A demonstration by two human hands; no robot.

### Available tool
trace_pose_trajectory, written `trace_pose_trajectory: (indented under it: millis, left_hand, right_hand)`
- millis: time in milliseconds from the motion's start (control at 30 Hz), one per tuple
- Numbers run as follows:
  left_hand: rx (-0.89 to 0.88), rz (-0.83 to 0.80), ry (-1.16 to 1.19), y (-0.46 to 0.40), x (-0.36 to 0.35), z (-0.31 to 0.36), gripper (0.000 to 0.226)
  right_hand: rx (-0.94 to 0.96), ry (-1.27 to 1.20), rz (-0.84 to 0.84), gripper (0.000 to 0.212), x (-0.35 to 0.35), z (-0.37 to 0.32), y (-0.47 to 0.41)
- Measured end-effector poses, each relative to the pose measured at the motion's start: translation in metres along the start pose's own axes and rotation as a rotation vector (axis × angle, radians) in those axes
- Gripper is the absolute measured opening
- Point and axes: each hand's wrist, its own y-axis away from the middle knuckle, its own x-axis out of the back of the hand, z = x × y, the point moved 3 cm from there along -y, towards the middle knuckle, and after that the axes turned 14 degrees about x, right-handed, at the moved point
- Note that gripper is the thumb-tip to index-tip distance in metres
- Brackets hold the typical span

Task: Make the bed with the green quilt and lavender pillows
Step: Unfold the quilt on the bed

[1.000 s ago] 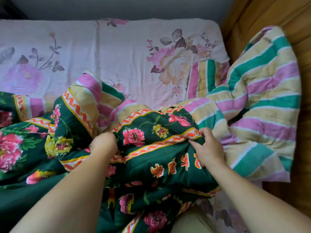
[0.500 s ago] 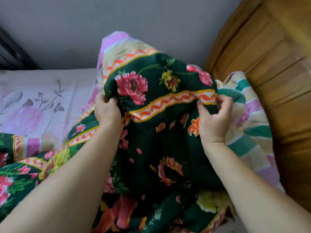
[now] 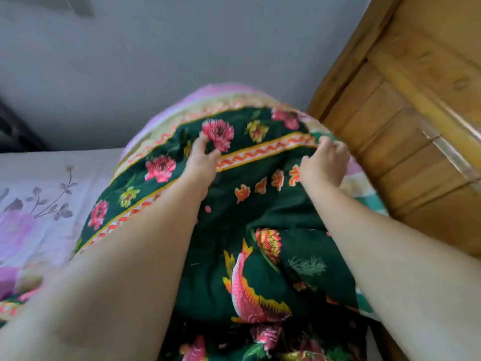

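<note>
Rising higher than it was half a second ago, the green quilt is now being carried up in front of the grey wall, its flowered edge band arching above both hands where earlier it was lying bunched low on the bed. Each hand is gripping that band: the left hand is pinching a fold just beside a pink bloom, and the right hand is curling its fingers over the orange-and-white trim nearer the wooden headboard. Holding the edge at two spread points is probably meant to let the heavy body of the quilt hang free and shake out flat, instead of dragging in a lump. Below the hands the dark fabric with its fish print is drooping toward the person, and the striped pink-and-cream lining is showing just beyond the fingers. To the left of the left hand the pale floral bedsheet is lying uncovered, so the spreading is, by my judgement, only beginning. No lavender pillows are showing here, and the picture is blurring with motion.
</note>
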Motion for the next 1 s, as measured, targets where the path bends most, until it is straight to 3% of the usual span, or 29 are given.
trace_pose_trajectory:
  millis: [133,300,400,500,633,800,1000]
  left_hand:
    - [0.220,-0.078,-0.239,0.014,-0.023,-0.076,0.052]
    - [0.256,0.119,-0.342,0.020,0.028,-0.142,0.037]
    - [0.323,0.199,-0.353,0.018,0.079,-0.170,0.043]
    - [0.352,0.388,-0.561,0.009,0.138,-0.193,0.040]
    - [0.423,0.551,-0.622,-0.001,0.197,-0.223,0.038]
    - [0.527,0.621,-0.504,-0.018,0.248,-0.285,0.034]
    - [0.517,0.607,-0.673,-0.045,0.270,-0.324,0.028]
  right_hand:
    - [0.178,0.130,-0.242,0.037,-0.049,0.010,0.052]
    - [0.334,0.112,-0.552,0.035,-0.099,-0.011,0.130]
    - [0.365,0.050,-0.702,0.038,-0.123,-0.037,0.166]
    - [0.352,-0.016,-0.922,0.058,-0.155,-0.070,0.195]
    - [0.216,-0.007,-1.207,0.094,-0.197,-0.094,0.220]
    - [0.109,0.189,-1.300,0.119,-0.261,-0.076,0.223]
    - [-0.047,0.413,-1.326,0.112,-0.334,-0.056,0.222]
